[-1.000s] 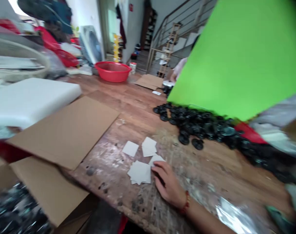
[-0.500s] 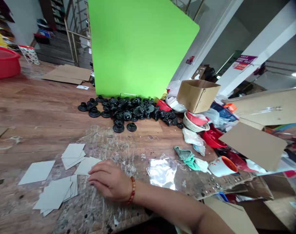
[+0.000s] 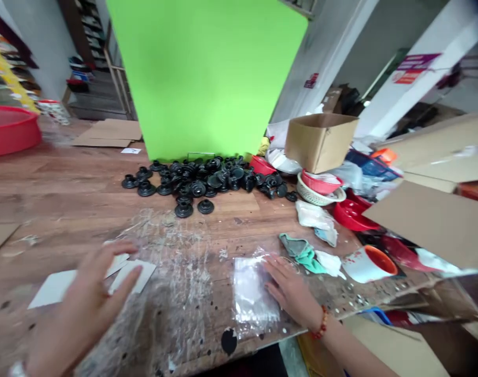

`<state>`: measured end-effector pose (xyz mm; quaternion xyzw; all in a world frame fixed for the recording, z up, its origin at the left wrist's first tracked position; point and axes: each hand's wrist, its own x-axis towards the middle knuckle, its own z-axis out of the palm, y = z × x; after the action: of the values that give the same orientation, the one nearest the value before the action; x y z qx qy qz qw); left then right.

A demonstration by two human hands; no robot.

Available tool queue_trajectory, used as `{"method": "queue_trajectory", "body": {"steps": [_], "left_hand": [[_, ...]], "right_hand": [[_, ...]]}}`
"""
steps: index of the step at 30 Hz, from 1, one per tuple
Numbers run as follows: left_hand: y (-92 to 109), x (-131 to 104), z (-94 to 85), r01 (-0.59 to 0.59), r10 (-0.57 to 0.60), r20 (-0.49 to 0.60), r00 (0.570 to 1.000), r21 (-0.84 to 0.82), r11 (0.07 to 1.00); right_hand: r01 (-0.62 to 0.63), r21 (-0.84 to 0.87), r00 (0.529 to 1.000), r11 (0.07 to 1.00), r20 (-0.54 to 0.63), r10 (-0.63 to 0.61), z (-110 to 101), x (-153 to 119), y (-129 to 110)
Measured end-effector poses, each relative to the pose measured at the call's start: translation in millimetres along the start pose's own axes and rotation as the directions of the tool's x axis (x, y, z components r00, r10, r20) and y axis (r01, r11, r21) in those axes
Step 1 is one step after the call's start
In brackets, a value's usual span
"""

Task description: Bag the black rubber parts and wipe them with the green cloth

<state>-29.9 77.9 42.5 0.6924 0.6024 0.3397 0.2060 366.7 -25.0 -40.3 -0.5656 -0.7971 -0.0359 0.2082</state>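
My left hand [image 3: 91,296], smeared by motion, is over the white square cards [image 3: 52,288] at the left, its thumb and fingers apart and nothing seen between them. It hides part of the cards; other cards [image 3: 134,275] show to its right. My right hand [image 3: 292,293], with a beaded bracelet [image 3: 321,322] at the wrist, lies on the right edge of the clear plastic bags [image 3: 252,293]. Its fingers are stretched out flat on the shiny film. The bags lie flat near the table's front edge.
Behind the hands lies a heap of black flanged plastic parts [image 3: 197,189] before a green board [image 3: 207,78]. To the right are a green-grey cloth [image 3: 302,254], a white-and-orange cup [image 3: 367,264], baskets [image 3: 319,195] and a cardboard box [image 3: 319,141]. A red basin [image 3: 11,136] stands far left.
My right hand has moved right, from the white cards to the plastic bags. My left hand has come into view over the cards. The camera view has shifted slightly.
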Motion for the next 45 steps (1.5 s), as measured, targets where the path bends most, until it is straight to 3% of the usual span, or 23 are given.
{"method": "queue_trajectory", "body": {"steps": [1,3,5,7,10,13,15,17,21,23,25,28,30,33,38,41,45], "left_hand": [[11,1,25.2,-0.157,0.159,0.051,0.986,-0.038,0.987],[30,-6,74.1,-0.293,0.307,0.182,0.934,-0.105,0.951],[46,-21,114.5,-0.417,0.433,0.291,0.853,-0.117,0.901],[58,-37,143.4,-0.566,0.562,0.31,0.767,-0.085,0.82],[66,-52,169.0,-0.742,0.718,0.227,0.659,0.039,0.669],[61,-53,184.2,-0.88,0.843,0.254,0.475,0.145,0.452],[53,-49,192.4,-0.925,0.886,0.275,0.373,0.178,0.335],[44,-45,198.9,-0.935,0.898,0.279,0.34,0.206,0.29],[33,-47,204.6,-0.921,0.89,0.272,0.366,0.24,0.305],[33,-51,204.7,-0.915,0.887,0.261,0.38,0.246,0.32],[36,-54,203.9,-0.911,0.883,0.263,0.388,0.252,0.326],[41,-55,201.6,-0.903,0.868,0.28,0.411,0.259,0.343],[43,-57,198.8,-0.886,0.847,0.283,0.449,0.263,0.382],[48,-65,191.7,-0.836,0.787,0.289,0.545,0.254,0.486],[62,-80,182.2,-0.675,0.576,0.406,0.71,0.157,0.721],[67,-85,182.1,-0.553,0.463,0.465,0.755,0.071,0.83],[64,-91,185.4,-0.402,0.359,0.488,0.796,-0.017,0.915]], "right_hand": [[-0.025,-0.011,0.999,1.0,0.024,0.025,2,-7,5],[-0.086,0.012,0.996,0.996,0.014,0.086,8,-14,9],[-0.133,0.068,0.988,0.989,-0.075,0.138,12,-14,6],[-0.153,0.107,0.969,0.982,-0.177,0.17,14,-11,-2],[-0.152,0.15,0.967,0.977,-0.181,0.178,13,-7,-20],[-0.111,0.234,0.987,0.966,-0.085,0.134,5,-7,-24],[-0.106,0.271,0.984,0.957,-0.11,0.14,-7,-7,-7],[-0.161,0.278,0.951,0.947,-0.214,0.225,-25,-7,24],[-0.349,0.318,0.811,0.881,-0.368,0.454,-58,-3,90],[-0.392,0.339,0.778,0.855,-0.374,0.505,-64,3,107],[-0.384,0.344,0.79,0.857,-0.357,0.498,-65,11,111],[-0.328,0.33,0.855,0.885,-0.295,0.427,-61,28,103],[-0.298,0.336,0.888,0.893,-0.246,0.389,-58,40,91],[-0.235,0.395,0.933,0.888,-0.163,0.32,-53,58,65],[0.01,0.533,0.999,0.846,-0.047,0.018,-30,95,0],[0.161,0.535,0.973,0.83,0.054,-0.223,-6,124,-46],[0.345,0.399,0.878,0.849,0.183,-0.443,35,163,-107]]}}
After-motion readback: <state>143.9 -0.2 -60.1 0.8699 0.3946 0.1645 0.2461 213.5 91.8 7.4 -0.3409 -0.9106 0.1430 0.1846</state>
